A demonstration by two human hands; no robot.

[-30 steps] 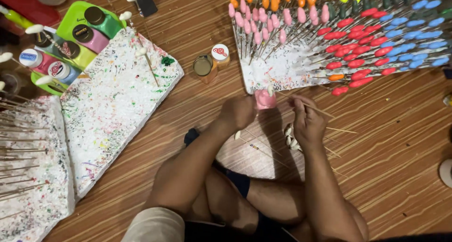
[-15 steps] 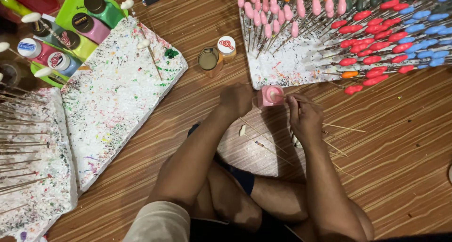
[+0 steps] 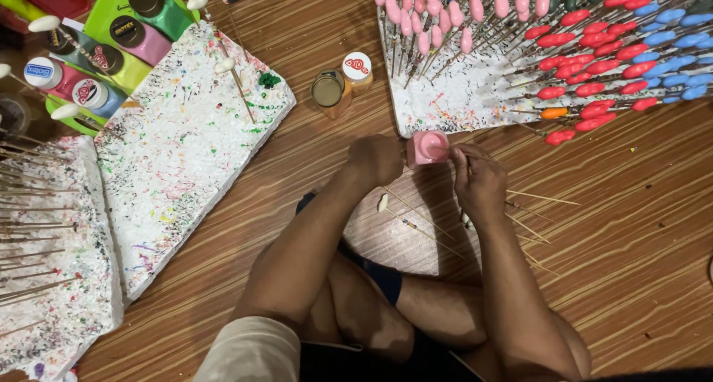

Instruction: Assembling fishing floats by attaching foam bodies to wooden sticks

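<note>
craft workspace on wood floor point(image 3: 639, 226) | paint jars point(image 3: 111, 40) | paint-spattered foam boards point(image 3: 186, 152) | painted sticks point(image 3: 594, 48)

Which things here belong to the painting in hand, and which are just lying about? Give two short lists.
In use:
- pink paint pot, at the left hand
- thin stick, hard to see, at the right hand
- foam board stuck with painted sticks

Lying about:
- two small jars
- splattered foam board
- green tray of paint pots
- loose sticks on the floor
</note>
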